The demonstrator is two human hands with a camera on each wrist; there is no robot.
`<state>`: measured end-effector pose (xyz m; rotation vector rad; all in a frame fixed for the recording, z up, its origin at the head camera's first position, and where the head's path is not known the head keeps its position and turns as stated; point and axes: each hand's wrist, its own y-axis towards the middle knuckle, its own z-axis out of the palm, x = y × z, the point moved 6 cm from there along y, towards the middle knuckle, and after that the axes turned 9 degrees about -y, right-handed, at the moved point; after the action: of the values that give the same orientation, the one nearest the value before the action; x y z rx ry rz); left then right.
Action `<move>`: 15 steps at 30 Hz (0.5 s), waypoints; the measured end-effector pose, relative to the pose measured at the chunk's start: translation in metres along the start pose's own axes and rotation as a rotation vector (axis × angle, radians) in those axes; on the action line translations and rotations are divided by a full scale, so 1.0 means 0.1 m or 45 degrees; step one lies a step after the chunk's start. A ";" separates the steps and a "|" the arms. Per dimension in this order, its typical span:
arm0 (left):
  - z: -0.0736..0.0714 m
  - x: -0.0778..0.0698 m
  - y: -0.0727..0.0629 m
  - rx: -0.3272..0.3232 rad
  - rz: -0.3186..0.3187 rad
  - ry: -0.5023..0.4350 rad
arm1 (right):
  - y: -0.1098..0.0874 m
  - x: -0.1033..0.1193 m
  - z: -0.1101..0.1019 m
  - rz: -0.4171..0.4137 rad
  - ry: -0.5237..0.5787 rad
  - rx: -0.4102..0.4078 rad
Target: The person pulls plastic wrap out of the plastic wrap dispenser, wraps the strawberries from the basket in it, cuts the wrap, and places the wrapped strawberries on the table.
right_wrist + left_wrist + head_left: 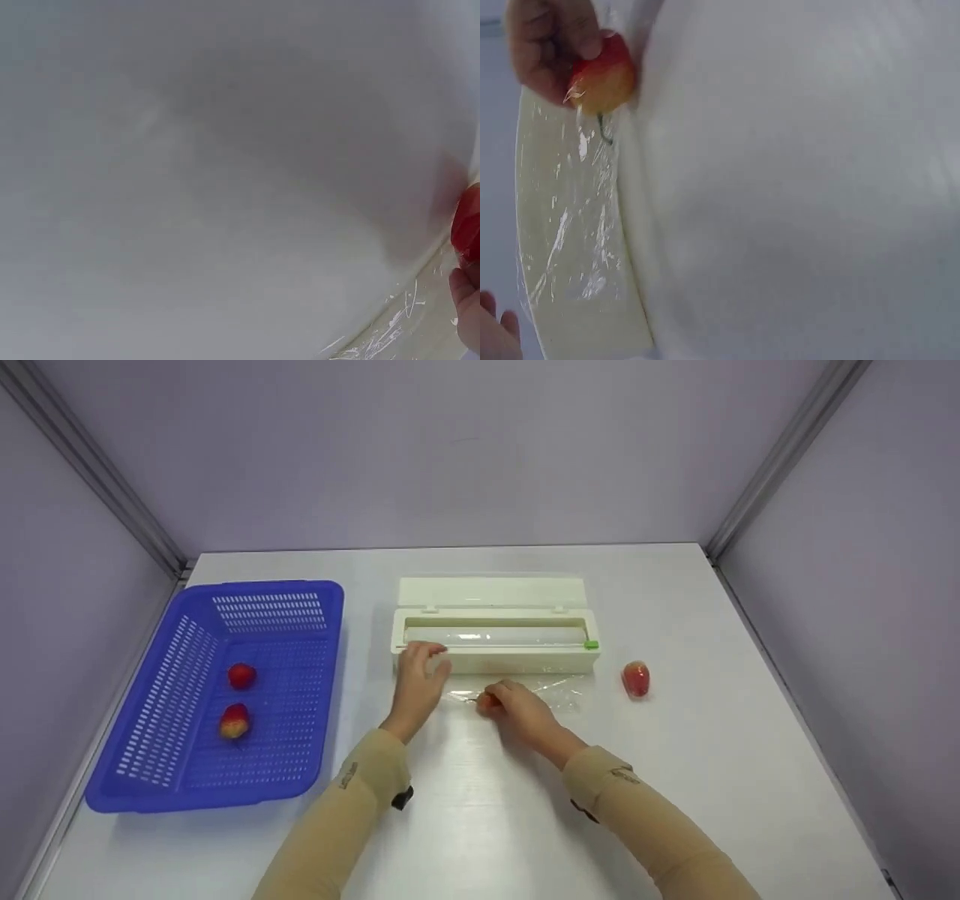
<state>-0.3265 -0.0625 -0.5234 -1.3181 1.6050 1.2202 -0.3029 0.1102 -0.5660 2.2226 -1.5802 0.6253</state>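
My right hand [529, 716] grips a small red-and-yellow fruit [607, 79] with a thin green stem, just in front of the cling film dispenser [525, 662]. Clear cling film [581, 225] hangs over the dispenser's front and spreads round the fruit; the left wrist view shows it crinkled and shiny. At the dispenser's left front corner is my left hand [418, 686], its fingers relaxed, loosely bent and holding nothing. The dispenser's lid [491, 592] is folded back, showing the film roll [495, 636] inside. Only part of the right hand [469, 311] and the fruit's red side [466, 229] show in the right wrist view.
A blue plastic basket [328, 697] on the left holds a red fruit [241, 676] and a red-and-yellow fruit [235, 721]. To the dispenser's right lies a red fruit wrapped in film [636, 679]. A green slider [592, 645] sits at the dispenser's right end. Pale walls enclose the white table.
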 end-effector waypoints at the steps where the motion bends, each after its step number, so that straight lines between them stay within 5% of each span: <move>1: 0.11 -0.01 -0.05 0.123 0.027 0.085 | -0.02 0.01 0.00 -0.011 -0.033 0.004; 4: 0.36 0.06 -0.20 0.400 0.060 0.358 | -0.05 0.06 -0.01 -0.133 -0.218 -0.004; 6: 0.47 0.12 -0.27 0.492 0.067 0.489 | -0.05 0.04 0.00 -0.116 -0.203 0.011; 10: 0.58 0.20 -0.33 0.525 0.080 0.616 | -0.02 -0.02 0.01 -0.056 -0.090 0.046; 15: 0.66 0.16 -0.30 0.480 0.153 0.741 | 0.02 -0.05 -0.03 -0.079 -0.116 -0.044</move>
<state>-0.3038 -0.0055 -0.5646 -1.4111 2.2159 0.5644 -0.3066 0.1154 -0.5657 2.2946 -1.5460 0.4818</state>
